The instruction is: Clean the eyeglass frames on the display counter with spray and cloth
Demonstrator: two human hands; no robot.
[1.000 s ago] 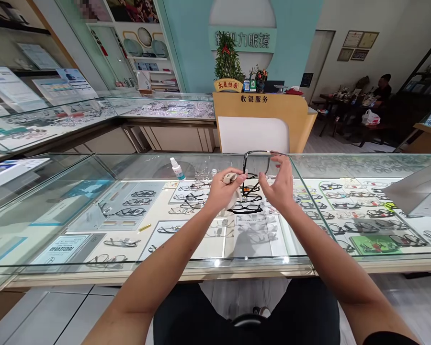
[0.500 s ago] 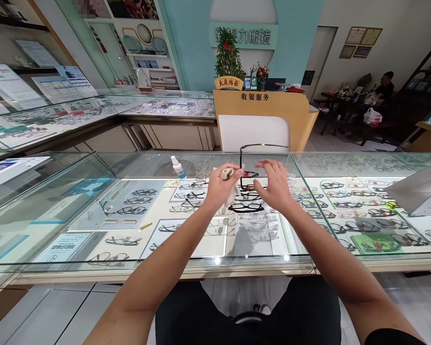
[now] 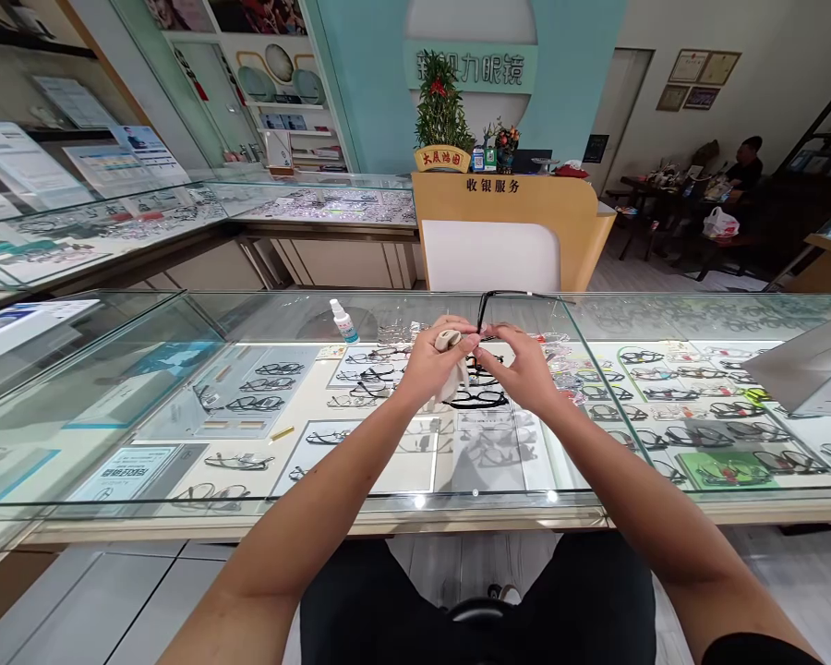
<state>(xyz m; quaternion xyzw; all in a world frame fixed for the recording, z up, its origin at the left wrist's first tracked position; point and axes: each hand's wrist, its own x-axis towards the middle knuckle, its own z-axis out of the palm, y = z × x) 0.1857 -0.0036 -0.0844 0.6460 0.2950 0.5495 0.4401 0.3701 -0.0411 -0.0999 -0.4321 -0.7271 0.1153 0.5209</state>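
A pair of black-framed glasses (image 3: 511,296) is held up over the glass display counter (image 3: 249,406), its frame and one temple sticking out above my hands. My left hand (image 3: 435,364) is closed on a small beige cleaning cloth (image 3: 448,340) and pinches the frame at its left end. My right hand (image 3: 521,362) grips the glasses from the right, fingers curled round them. Both hands meet just above the counter's middle.
A small white spray bottle (image 3: 342,320) stands on the glass left of my hands. Many glasses lie inside the case below. A wooden cashier desk (image 3: 516,222) stands behind, more glass cases at left, a seated person (image 3: 744,166) far right.
The glasses have been lowered and turned from upright toward level. My right hand went from open beside the frame to closed on it, and both hands came together.
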